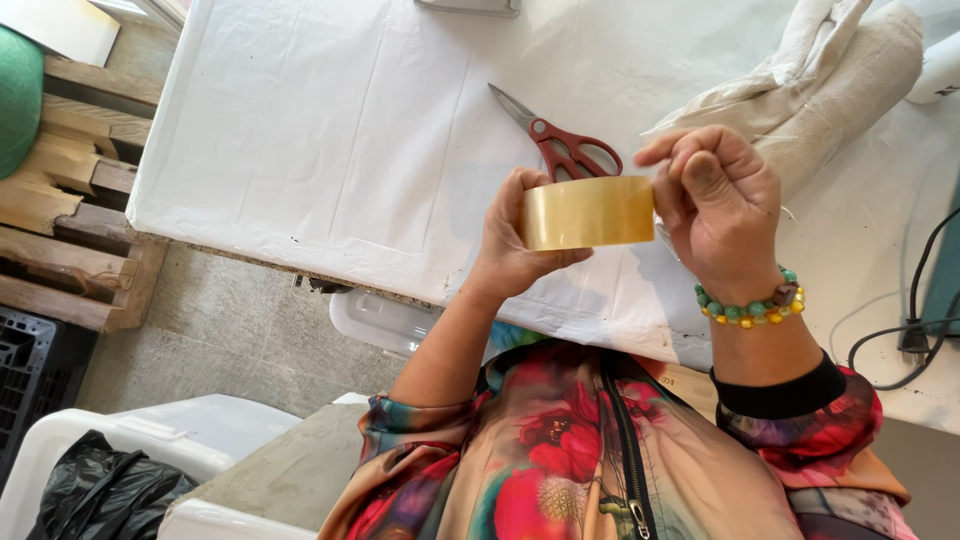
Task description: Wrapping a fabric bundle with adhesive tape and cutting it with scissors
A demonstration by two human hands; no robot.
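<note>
A roll of yellowish clear tape [587, 212] is held up over the near edge of the white-covered table [330, 150]. My left hand [512, 242] grips the roll from its left side, thumb underneath. My right hand [715, 205], with a bead bracelet at the wrist, is against the roll's right side. Its fingers are curled and pinched at the roll's edge. Whether a loose tape end is between the fingertips is hidden.
Red-handled scissors [562, 142] lie on the table just beyond the roll. Cream folded cloth [840, 85] sits at the far right, and a black cable [915, 320] at the right edge. A wooden pallet [70, 210], a clear plastic box [385, 320] and a black bag [100, 495] are below left.
</note>
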